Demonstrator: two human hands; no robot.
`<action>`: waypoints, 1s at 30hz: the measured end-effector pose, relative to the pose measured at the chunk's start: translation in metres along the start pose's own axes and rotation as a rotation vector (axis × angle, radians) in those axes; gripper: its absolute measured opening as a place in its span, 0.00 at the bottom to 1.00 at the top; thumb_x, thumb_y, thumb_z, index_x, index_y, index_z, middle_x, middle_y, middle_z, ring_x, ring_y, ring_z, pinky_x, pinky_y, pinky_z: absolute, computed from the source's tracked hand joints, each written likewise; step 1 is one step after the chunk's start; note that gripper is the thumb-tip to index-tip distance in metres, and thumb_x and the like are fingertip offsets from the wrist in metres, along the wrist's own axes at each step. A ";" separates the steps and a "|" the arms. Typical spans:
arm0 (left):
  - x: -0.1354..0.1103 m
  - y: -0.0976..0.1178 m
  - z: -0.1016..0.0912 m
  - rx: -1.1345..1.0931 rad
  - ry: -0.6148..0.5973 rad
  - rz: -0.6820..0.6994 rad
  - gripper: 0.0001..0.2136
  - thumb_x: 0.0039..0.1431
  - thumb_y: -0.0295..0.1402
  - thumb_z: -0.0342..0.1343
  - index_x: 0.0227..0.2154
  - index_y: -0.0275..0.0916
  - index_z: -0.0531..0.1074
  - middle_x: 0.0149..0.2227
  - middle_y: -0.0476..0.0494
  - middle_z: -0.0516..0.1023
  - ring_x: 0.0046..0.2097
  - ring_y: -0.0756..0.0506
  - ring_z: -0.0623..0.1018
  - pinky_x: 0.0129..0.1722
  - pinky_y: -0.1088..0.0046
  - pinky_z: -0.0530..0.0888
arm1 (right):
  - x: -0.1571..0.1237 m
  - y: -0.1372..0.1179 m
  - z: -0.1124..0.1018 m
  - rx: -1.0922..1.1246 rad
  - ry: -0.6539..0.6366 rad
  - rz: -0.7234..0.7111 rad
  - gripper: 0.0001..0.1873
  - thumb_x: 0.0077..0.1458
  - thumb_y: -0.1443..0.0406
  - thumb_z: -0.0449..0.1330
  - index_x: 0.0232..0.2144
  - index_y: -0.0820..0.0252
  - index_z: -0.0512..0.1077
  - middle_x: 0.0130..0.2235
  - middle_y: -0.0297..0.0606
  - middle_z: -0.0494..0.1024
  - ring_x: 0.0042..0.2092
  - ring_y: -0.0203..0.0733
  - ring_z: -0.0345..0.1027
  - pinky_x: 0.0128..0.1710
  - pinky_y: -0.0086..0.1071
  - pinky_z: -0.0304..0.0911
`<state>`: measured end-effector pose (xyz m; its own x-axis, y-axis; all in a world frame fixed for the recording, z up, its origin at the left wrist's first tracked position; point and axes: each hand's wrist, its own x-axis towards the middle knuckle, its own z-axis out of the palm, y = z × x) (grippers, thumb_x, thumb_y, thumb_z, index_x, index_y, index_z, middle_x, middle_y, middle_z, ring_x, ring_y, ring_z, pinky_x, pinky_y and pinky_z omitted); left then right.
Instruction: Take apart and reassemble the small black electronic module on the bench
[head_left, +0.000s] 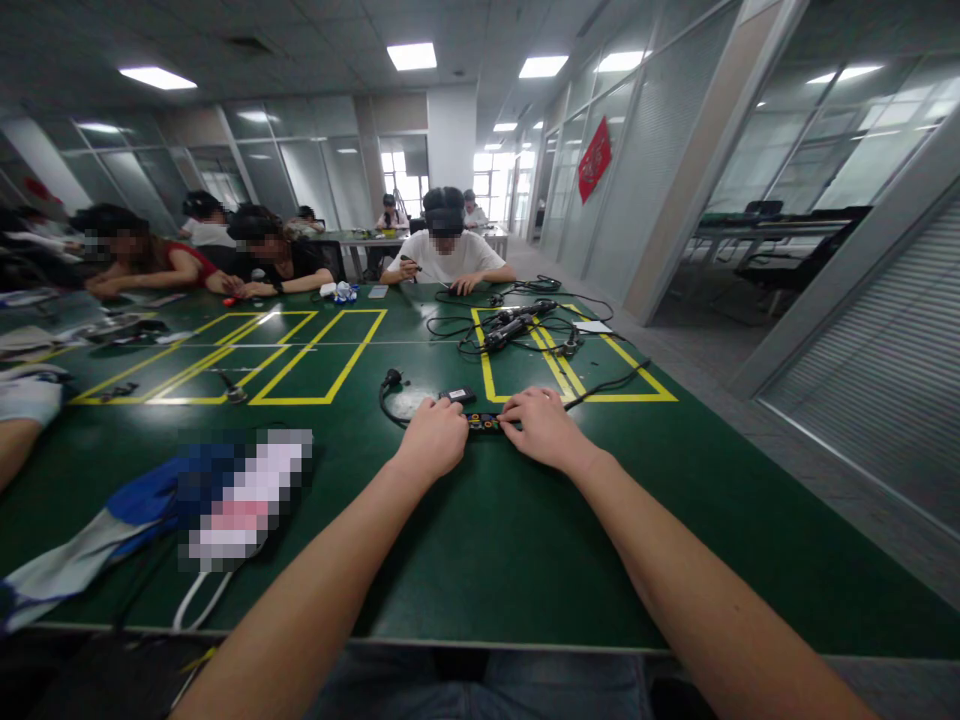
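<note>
well, on the left a soft bundle (240,495) lies on the green table (480,570), close to the near edge. next a black cable (389,384) with a plug curls just beside our left hand (435,437). that hand's fingers are curled close together, with the tips on the left end of the little black board (484,423). the board lies flat on the table between our two hands, and its coloured dots show in the gap. a small black box (457,395) sits just behind it. our right hand (544,428) has its fingers bent and close together on the board's right end. we cannot tell if the hands pinch the board or only rest on it. we think the work is at an early step, since nothing is lifted. a thin wire (611,383) runs off to the right. bare table lies under our arms, and the right edge is well apart from the right hand.
</note>
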<state>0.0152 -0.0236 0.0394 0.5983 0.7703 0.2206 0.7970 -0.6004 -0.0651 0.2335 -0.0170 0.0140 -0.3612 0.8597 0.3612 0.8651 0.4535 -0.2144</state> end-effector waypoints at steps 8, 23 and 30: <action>0.001 0.004 -0.007 0.075 -0.071 0.003 0.16 0.68 0.25 0.49 0.42 0.31 0.84 0.43 0.27 0.83 0.50 0.32 0.79 0.47 0.54 0.72 | -0.001 -0.011 -0.005 -0.057 -0.026 -0.014 0.15 0.67 0.64 0.60 0.32 0.53 0.86 0.44 0.46 0.86 0.51 0.56 0.70 0.59 0.52 0.56; -0.008 -0.012 0.004 -0.049 0.042 -0.056 0.20 0.70 0.29 0.53 0.62 0.39 0.74 0.59 0.34 0.80 0.56 0.34 0.78 0.54 0.56 0.75 | -0.007 -0.008 0.000 0.035 0.038 0.038 0.16 0.64 0.62 0.64 0.53 0.54 0.82 0.52 0.46 0.84 0.55 0.55 0.72 0.60 0.50 0.60; -0.006 -0.010 0.005 -0.093 0.053 0.019 0.19 0.71 0.28 0.51 0.58 0.41 0.79 0.57 0.37 0.80 0.54 0.36 0.78 0.56 0.55 0.76 | -0.007 -0.010 -0.003 0.032 0.067 -0.022 0.13 0.65 0.63 0.62 0.47 0.53 0.85 0.53 0.45 0.84 0.55 0.54 0.72 0.58 0.49 0.62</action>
<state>0.0037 -0.0210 0.0338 0.6064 0.7476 0.2710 0.7729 -0.6342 0.0201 0.2280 -0.0279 0.0161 -0.3547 0.8325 0.4257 0.8455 0.4799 -0.2341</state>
